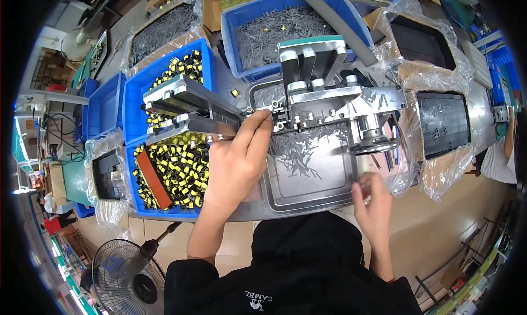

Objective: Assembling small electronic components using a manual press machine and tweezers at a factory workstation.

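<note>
A metal bench machine (324, 101) with upright feed tracks stands over a steel tray (313, 191). My left hand (239, 161) is closed at the machine's small metal fixture, its fingertips pressed together there; whatever they grip is hidden. My right hand (375, 202) is by the tray's right edge, below the machine's round handwheel (373, 145). It is slightly blurred, with thumb and forefinger apart and nothing visible between them. Thin dark strips (299, 155) lie scattered in the tray under the machine.
Left of the machine, blue bins hold many yellow-and-black small parts (184, 175), with a reddish-brown bar (153, 180) on top. Behind stands a blue bin (236, 57) of dark strips. Plastic-lined boxes (443, 123) flank the right side. A floor fan (129, 276) stands at lower left.
</note>
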The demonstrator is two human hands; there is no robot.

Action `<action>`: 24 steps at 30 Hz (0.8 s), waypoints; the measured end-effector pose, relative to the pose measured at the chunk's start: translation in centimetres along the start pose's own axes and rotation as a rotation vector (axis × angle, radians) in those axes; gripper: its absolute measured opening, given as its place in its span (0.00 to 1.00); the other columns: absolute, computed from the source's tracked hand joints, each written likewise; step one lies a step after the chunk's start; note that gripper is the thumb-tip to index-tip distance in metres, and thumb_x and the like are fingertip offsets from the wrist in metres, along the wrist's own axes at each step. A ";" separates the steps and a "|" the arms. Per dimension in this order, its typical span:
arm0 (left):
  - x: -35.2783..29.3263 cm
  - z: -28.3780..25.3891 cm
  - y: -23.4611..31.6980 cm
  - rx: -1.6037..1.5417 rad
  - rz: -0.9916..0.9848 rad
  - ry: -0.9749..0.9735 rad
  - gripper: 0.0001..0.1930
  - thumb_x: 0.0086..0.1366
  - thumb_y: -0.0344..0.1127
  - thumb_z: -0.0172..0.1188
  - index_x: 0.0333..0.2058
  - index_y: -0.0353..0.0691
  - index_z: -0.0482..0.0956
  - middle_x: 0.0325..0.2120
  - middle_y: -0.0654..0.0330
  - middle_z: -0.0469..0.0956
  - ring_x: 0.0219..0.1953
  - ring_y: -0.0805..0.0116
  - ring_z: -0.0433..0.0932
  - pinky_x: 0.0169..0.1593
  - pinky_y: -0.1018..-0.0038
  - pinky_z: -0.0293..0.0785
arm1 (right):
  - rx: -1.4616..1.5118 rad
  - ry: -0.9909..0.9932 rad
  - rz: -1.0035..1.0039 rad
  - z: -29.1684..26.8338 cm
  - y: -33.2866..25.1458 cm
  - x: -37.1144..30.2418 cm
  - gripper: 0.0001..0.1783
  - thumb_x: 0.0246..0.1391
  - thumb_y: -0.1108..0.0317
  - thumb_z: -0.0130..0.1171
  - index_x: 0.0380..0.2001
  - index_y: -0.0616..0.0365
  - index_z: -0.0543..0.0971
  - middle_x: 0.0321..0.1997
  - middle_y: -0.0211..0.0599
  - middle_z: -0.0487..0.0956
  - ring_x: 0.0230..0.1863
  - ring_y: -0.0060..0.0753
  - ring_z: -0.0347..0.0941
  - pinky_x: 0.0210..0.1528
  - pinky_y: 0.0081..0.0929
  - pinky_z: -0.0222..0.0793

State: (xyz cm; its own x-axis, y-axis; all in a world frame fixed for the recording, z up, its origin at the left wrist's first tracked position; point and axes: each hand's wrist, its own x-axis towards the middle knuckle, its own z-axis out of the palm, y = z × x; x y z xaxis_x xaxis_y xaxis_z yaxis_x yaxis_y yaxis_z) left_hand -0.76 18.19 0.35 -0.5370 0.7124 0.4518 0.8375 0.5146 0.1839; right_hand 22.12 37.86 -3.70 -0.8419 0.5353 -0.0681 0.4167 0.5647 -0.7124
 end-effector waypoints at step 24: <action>0.0 0.2 -0.3 -0.068 -0.009 0.013 0.11 0.57 0.21 0.67 0.39 0.35 0.82 0.39 0.58 0.83 0.26 0.59 0.82 0.28 0.68 0.77 | 0.009 0.332 0.054 -1.9 0.2 0.5 0.04 0.61 0.78 0.56 0.35 0.65 0.72 0.31 0.35 0.73 0.28 0.27 0.71 0.32 0.28 0.68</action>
State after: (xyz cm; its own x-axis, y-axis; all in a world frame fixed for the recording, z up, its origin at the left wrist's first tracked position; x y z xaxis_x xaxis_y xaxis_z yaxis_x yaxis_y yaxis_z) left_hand -1.01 18.12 0.17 -0.5435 0.7016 0.4608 0.8378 0.4869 0.2469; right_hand 22.44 39.45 -2.56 -0.6603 0.7406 0.1244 0.4537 0.5253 -0.7199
